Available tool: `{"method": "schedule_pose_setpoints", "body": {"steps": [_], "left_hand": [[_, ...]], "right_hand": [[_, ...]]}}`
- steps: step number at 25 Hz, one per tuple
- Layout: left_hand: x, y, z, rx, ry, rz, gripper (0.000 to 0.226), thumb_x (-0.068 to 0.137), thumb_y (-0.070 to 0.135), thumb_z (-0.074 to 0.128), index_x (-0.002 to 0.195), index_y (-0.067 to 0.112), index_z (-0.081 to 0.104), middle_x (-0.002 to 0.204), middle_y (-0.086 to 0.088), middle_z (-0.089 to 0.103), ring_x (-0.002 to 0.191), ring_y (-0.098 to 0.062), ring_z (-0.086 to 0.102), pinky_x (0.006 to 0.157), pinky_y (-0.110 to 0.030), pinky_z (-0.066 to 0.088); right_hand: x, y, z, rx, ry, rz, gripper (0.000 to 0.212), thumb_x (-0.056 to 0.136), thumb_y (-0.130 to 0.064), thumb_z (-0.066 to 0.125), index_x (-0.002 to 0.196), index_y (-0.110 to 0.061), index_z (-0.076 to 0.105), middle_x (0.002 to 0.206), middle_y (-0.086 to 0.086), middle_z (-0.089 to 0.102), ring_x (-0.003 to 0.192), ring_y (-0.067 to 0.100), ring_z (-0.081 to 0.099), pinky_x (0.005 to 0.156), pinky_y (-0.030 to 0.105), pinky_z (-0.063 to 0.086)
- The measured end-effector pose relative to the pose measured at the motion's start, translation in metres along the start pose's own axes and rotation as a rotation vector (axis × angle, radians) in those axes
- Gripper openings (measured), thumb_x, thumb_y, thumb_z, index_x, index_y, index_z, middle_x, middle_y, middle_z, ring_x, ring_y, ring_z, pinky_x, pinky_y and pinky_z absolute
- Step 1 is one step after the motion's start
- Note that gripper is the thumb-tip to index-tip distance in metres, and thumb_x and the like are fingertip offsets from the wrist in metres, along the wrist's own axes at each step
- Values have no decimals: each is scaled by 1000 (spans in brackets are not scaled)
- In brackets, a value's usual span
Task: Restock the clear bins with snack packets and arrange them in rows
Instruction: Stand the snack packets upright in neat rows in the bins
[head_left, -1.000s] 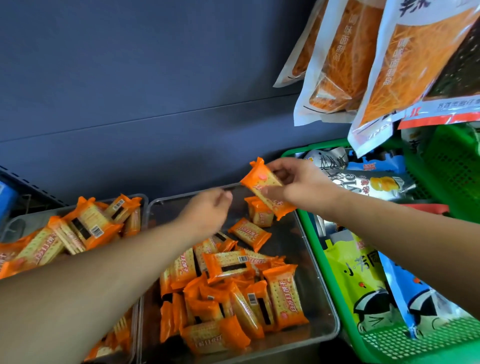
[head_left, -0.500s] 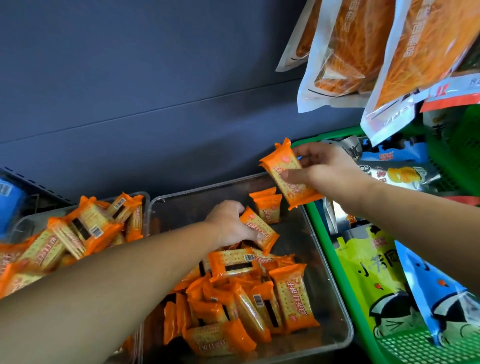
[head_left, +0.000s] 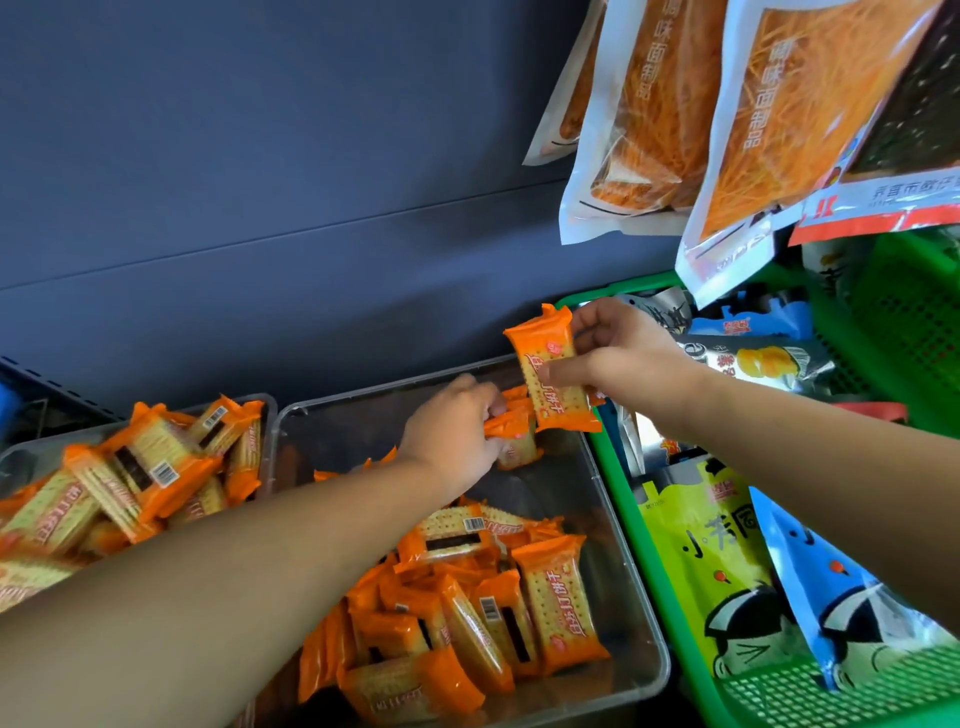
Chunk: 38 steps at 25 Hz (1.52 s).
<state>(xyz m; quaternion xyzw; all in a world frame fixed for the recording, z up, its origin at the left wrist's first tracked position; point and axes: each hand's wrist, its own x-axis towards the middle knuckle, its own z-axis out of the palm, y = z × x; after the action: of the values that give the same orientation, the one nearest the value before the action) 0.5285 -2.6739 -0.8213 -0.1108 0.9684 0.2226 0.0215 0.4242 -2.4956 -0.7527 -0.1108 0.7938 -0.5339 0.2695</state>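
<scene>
Head: cracker packet (head_left: 540, 345) in right hand (head_left: 628, 358)

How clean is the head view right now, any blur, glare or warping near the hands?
Head view: even light, soft shadows. Head view: raised packet in the right hand is sharp; left hand on the rear packet looks slightly soft. Head view: faint glare on the clear bin rim, and wide-angle warp bends its edges.
</scene>
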Motion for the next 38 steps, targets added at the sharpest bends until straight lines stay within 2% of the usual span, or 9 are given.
{"method": "schedule_pose_setpoints", "body": {"steps": [3,7,11,14,17,22,28,35,38], "left_hand": [[-1,0,5,95,22,-60,32,86,42,81,86,31,52,91,12,59,85,-18,60,66,-34,48],[-4,-3,13,-200,-23,-151,27,82,36,86,78,28,61,78,8,65,73,-14,63,61,-29,48],[-9,1,-8,-342,-43,-160,21,89,6,74,87,25,66,91,4,71,89,-17,69,79,-29,57],[-14,17,-50,-601,42,-242,37,87,-3,67,110,25,65,102,3,72,94,-20,72,74,-32,58],[-33,35,-81,-859,-72,-192,58,79,3,85,127,28,62,109,5,76,92,-16,77,66,-28,60],[-50,21,-92,-863,38,-236,50,75,12,93,116,23,67,97,0,80,83,-17,77,63,-27,55],[-51,-15,-110,-867,48,-301,34,89,13,82,119,19,69,98,-4,81,88,-30,77,76,-41,61],[-49,-16,-110,-842,35,-268,28,91,13,80,117,20,69,95,-2,81,82,-24,77,74,-37,62],[-51,-11,-107,-825,23,-238,28,91,12,81,114,21,69,90,-1,79,71,-18,73,63,-26,59]], "right_hand": [[1,-1,-3,9,-3,-1,47,73,-10,92,108,-16,61,96,11,78,80,25,76,64,35,56],[2,0,-3,14,-11,6,49,71,-10,93,107,-15,61,98,14,77,79,26,75,60,33,50],[2,-5,-2,15,-20,8,48,71,-11,93,107,-16,61,98,14,77,83,30,75,65,35,51],[-2,-15,5,45,-74,-21,45,75,-12,91,112,-14,65,98,16,77,81,27,73,66,36,54],[-10,-22,21,65,-224,-44,39,78,-18,90,112,-17,70,98,9,78,81,21,72,71,39,53],[-12,-24,26,250,-429,26,43,84,-16,79,125,-12,66,116,16,76,98,28,73,84,43,54],[-6,-17,18,275,-404,110,26,98,0,62,121,-10,65,112,20,76,105,38,73,97,54,58],[-1,-17,27,189,-374,121,28,96,0,65,121,-14,64,112,20,76,101,39,75,96,59,58],[-2,-18,30,62,-342,94,34,101,-12,62,128,-32,62,116,7,76,96,32,77,81,57,63]]}}
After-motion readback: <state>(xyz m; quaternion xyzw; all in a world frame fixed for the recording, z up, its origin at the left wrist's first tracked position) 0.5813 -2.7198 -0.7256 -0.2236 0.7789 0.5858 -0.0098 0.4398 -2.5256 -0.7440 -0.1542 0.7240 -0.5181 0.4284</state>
